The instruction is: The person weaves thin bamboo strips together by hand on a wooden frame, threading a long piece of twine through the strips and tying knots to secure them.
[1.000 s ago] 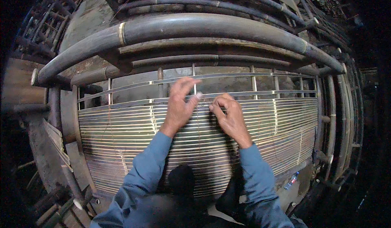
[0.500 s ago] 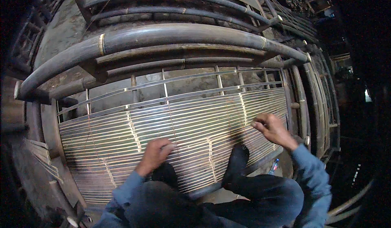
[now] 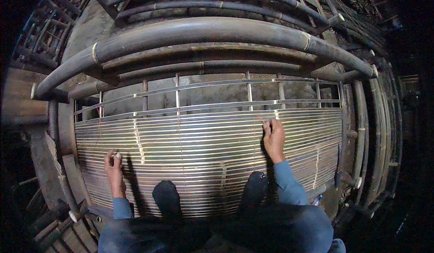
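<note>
A bamboo panel of narrow, pale-edged slats (image 3: 203,142) lies under both my hands. My right hand (image 3: 274,140) is closed in a pinch at the panel's far part, right of the middle. A thin reddish cord (image 3: 258,118) runs to its fingertips, though it is hard to make out there. Over the left part of the slats, my left hand (image 3: 115,174) points away from me with thumb and forefinger slightly apart. I see nothing between them. Another thin cord (image 3: 179,128) lies across the slats between the hands.
Beyond the panel, a thick bamboo rail (image 3: 199,32) curves across. Two loose-spaced slats (image 3: 203,83) cross bamboo bars behind it. My dark-covered feet (image 3: 166,196) rest on the panel's near part. Bamboo poles (image 3: 377,117) stand at the right, and a bottle (image 3: 318,200) lies near my right knee.
My left hand has moved left across the slats. My right hand has shifted left and farther away to the cord. My view and legs have also shifted.
</note>
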The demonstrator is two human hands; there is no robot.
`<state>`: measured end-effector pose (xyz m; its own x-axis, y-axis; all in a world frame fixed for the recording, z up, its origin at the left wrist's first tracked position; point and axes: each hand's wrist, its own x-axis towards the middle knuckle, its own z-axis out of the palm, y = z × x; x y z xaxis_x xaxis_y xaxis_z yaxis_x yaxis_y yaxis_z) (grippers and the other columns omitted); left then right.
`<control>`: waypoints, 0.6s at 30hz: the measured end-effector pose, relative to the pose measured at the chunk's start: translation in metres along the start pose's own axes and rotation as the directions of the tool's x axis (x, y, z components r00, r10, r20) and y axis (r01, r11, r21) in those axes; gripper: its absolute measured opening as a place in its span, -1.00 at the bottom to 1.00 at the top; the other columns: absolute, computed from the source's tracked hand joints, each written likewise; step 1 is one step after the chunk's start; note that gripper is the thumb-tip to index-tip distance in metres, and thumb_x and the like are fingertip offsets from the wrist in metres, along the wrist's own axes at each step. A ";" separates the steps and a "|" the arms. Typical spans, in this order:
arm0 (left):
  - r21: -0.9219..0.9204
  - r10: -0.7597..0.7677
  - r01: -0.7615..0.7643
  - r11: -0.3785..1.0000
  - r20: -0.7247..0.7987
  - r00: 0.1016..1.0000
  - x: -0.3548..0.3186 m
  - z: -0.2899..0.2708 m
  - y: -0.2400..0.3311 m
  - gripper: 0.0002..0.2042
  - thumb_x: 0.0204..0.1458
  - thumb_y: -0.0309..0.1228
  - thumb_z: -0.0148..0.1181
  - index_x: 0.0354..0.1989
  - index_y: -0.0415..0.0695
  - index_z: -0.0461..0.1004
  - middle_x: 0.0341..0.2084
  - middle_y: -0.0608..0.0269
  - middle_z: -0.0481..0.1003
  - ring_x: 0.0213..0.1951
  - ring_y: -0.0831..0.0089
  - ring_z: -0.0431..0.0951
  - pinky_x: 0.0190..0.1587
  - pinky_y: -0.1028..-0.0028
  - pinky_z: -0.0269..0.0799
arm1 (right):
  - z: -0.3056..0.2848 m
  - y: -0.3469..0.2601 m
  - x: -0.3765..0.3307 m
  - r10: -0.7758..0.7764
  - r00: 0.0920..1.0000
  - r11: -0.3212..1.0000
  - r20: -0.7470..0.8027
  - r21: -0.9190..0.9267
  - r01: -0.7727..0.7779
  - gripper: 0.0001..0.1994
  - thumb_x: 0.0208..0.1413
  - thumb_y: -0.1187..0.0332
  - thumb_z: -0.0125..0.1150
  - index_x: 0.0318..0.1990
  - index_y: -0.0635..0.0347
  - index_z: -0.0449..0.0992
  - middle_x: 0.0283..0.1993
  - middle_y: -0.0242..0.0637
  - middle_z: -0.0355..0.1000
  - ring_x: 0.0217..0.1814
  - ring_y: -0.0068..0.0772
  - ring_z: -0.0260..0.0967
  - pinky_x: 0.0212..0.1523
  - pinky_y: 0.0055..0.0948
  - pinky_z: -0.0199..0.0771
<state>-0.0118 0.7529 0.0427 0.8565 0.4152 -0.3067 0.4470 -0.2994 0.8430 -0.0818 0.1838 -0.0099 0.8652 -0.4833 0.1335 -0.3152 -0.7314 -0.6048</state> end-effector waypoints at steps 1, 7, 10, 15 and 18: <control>0.227 0.187 -0.160 0.961 -0.100 0.977 -0.008 0.002 0.003 -0.67 0.32 -0.28 0.17 0.16 -0.20 0.48 -0.04 0.19 0.51 -0.03 0.35 0.53 0.10 0.30 0.42 | -0.009 0.002 0.002 0.100 0.990 0.974 0.096 0.195 -0.117 -0.90 0.23 0.51 0.23 -0.32 0.29 0.44 -0.40 -0.20 0.41 -0.35 -0.27 0.41 -0.31 -0.26 0.40; 0.401 0.610 -0.577 0.712 0.055 0.791 -0.063 0.080 0.086 -0.63 0.19 -0.47 0.21 0.18 -0.20 0.47 0.12 0.03 0.47 0.17 0.17 0.45 0.26 0.23 0.32 | -0.092 0.035 -0.010 0.185 0.838 0.829 0.513 0.376 -0.413 -0.91 0.23 0.48 0.20 -0.24 0.31 0.60 -0.41 -0.36 0.55 -0.51 -0.68 0.24 -0.48 -0.54 0.28; 0.206 0.646 -0.731 0.651 0.356 0.675 -0.090 0.165 0.119 -0.64 0.18 -0.49 0.24 0.17 -0.16 0.51 0.10 0.12 0.54 0.17 0.24 0.50 0.25 0.24 0.37 | -0.134 0.037 -0.024 0.243 0.731 0.430 0.638 0.604 -0.670 -0.90 0.19 0.51 0.19 -0.23 0.30 0.61 -0.38 -0.38 0.57 -0.57 -0.77 0.16 -0.58 -0.63 0.18; -0.223 0.626 -0.830 0.512 0.758 0.183 -0.164 0.313 0.152 -0.52 0.24 -0.26 0.22 0.31 -0.12 0.41 0.23 -0.02 0.45 0.32 0.01 0.37 0.40 0.06 0.22 | -0.160 0.017 -0.045 0.278 0.620 0.096 0.734 0.621 -0.778 -0.90 0.19 0.51 0.14 -0.24 0.30 0.58 -0.56 -0.57 0.28 -0.63 -0.85 0.04 -0.69 -0.74 0.03; -0.323 0.644 -0.842 0.432 0.764 0.037 -0.186 0.375 0.134 -0.62 0.18 -0.19 0.29 0.09 -0.12 0.53 0.02 0.01 0.52 0.14 0.03 0.47 0.27 0.08 0.30 | -0.157 0.000 -0.044 0.325 0.623 -0.035 0.712 0.667 -0.744 -0.89 0.19 0.50 0.10 -0.24 0.32 0.55 -0.61 -0.60 0.19 -0.65 -0.81 0.01 -0.69 -0.70 0.02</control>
<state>-0.0149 0.3133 0.0468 0.5169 -0.8339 0.1936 -0.6113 -0.2012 0.7654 -0.1814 0.1295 0.1073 0.7136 -0.1963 -0.6725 -0.3732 0.7059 -0.6021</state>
